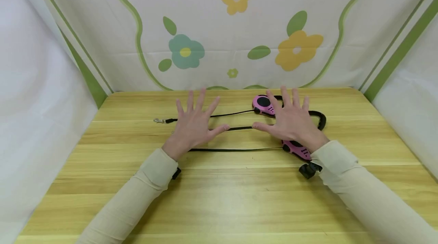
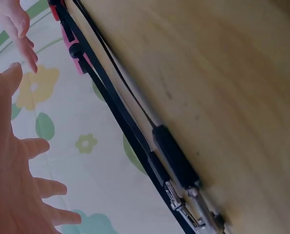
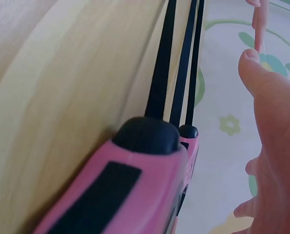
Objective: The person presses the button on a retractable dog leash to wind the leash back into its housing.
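Observation:
My left hand (image 1: 193, 124), fingers spread and straight, is held over the clip ends of several retractable dog leashes. My right hand (image 1: 294, 120) is likewise spread, over their case ends. Neither hand grips anything. The back leash has a pink case (image 1: 261, 103) with a black oval; the front pink case (image 1: 295, 151) is partly covered by the right wrist. Between them runs a middle black strap (image 1: 241, 127), its case hidden under the right hand. In the left wrist view, metal clips (image 2: 203, 209) end the straps. The right wrist view shows the front case (image 3: 149, 175) close up.
The leashes lie on a wooden table (image 1: 226, 198), straps running left to right. A white cloth (image 1: 212, 19) with flowers and green lines hangs behind the table's back edge. White cloth also borders both sides. A black loop handle (image 1: 321, 116) shows beyond the right hand.

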A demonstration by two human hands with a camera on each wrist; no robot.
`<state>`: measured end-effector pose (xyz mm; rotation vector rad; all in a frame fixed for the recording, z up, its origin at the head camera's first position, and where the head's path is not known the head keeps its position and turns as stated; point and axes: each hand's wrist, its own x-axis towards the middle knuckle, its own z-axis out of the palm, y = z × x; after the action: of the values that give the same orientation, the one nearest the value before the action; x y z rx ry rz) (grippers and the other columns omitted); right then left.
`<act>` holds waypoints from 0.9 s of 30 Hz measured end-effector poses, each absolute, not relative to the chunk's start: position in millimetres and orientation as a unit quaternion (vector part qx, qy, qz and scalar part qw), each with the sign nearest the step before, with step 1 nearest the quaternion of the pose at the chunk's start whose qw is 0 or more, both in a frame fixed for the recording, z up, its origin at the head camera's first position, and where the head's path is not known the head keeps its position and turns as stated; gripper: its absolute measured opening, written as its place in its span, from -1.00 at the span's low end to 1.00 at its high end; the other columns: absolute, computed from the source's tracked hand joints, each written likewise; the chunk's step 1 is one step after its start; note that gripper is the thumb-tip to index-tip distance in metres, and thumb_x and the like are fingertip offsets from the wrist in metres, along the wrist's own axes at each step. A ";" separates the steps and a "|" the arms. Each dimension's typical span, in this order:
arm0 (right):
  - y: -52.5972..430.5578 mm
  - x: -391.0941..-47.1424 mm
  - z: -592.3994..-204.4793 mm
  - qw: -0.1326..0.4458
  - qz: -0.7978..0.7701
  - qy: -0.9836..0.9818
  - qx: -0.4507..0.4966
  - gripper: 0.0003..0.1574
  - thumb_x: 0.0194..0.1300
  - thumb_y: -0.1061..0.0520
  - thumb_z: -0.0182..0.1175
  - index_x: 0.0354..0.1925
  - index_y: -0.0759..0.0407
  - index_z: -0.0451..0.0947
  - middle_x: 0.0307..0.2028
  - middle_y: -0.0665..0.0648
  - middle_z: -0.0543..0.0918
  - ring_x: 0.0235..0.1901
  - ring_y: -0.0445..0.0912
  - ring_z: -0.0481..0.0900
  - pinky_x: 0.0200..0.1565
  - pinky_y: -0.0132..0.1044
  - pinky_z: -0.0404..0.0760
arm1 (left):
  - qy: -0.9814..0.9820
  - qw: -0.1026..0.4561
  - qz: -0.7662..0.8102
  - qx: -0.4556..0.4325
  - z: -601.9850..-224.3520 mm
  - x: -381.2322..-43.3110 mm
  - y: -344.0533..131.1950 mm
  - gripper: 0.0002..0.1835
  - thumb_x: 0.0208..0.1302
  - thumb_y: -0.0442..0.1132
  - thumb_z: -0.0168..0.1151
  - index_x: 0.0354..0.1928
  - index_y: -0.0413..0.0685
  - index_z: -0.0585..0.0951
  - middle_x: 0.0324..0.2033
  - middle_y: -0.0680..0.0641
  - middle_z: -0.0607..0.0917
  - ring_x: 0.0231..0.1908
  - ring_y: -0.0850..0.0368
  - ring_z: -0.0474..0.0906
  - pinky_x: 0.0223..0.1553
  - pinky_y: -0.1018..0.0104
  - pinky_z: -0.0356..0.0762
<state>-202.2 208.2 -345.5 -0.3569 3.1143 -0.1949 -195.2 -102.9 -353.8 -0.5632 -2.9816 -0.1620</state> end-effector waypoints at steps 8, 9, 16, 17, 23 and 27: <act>205.4 -202.5 -347.5 -0.004 -0.058 0.991 -0.119 0.53 0.15 -0.88 -0.03 0.74 -0.21 -0.32 0.71 0.39 -0.27 0.65 0.52 -0.33 0.45 0.67 -0.36 | -0.981 0.027 -0.071 -0.178 -347.2 -194.0 -105.0 0.02 0.35 0.68 -0.15 0.72 0.48 -0.07 0.73 -0.08 -0.36 0.69 -0.42 -0.42 0.47 -0.70 -0.30; 205.1 -202.6 -347.2 -0.006 -0.059 0.991 -0.119 0.53 0.15 -0.88 -0.02 0.74 -0.21 -0.33 0.71 0.39 -0.28 0.65 0.52 -0.33 0.45 0.67 -0.36 | -0.981 0.025 -0.072 -0.178 -346.8 -194.0 -105.3 0.02 0.35 0.68 -0.15 0.72 0.49 -0.07 0.73 -0.08 -0.36 0.68 -0.42 -0.41 0.47 -0.70 -0.30; 202.7 -200.9 -342.8 -0.007 -0.057 0.991 -0.124 0.56 0.12 -0.89 -0.02 0.74 -0.24 -0.36 0.71 0.37 -0.31 0.65 0.52 -0.34 0.45 0.68 -0.36 | -0.979 0.027 -0.074 -0.186 -345.4 -193.6 -105.8 0.02 0.33 0.68 -0.13 0.72 0.51 -0.07 0.73 -0.07 -0.36 0.68 -0.42 -0.44 0.45 -0.72 -0.33; 202.6 -200.5 -342.2 -0.008 -0.055 0.991 -0.124 0.56 0.12 -0.89 -0.01 0.74 -0.23 -0.36 0.72 0.37 -0.31 0.65 0.52 -0.34 0.45 0.67 -0.36 | -0.979 0.028 -0.072 -0.187 -345.1 -193.4 -105.7 0.02 0.33 0.69 -0.13 0.71 0.52 -0.08 0.73 -0.06 -0.36 0.68 -0.42 -0.45 0.45 -0.72 -0.34; 206.4 -196.2 -335.0 -0.014 -0.046 0.989 -0.137 0.54 0.14 -0.85 0.05 0.75 -0.19 -0.29 0.72 0.36 -0.24 0.67 0.48 -0.31 0.50 0.61 -0.32 | -0.978 0.035 -0.074 -0.192 -340.9 -189.7 -105.6 0.02 0.32 0.68 -0.11 0.71 0.52 -0.06 0.73 -0.05 -0.34 0.69 -0.41 -0.43 0.48 -0.69 -0.31; 217.8 -186.4 -329.9 -0.035 -0.068 0.984 -0.161 0.46 0.23 -0.73 0.16 0.74 -0.11 -0.17 0.71 0.34 -0.14 0.68 0.42 -0.25 0.55 0.52 -0.22 | -0.974 0.036 -0.110 -0.195 -338.1 -183.4 -109.8 -0.01 0.34 0.62 0.00 0.71 0.53 -0.01 0.74 -0.06 -0.25 0.70 -0.39 -0.32 0.52 -0.63 -0.20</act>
<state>-186.4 217.8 -329.9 -0.5159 3.1632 -0.2172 -183.4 -109.8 -338.1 -0.5995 -2.9920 -0.3375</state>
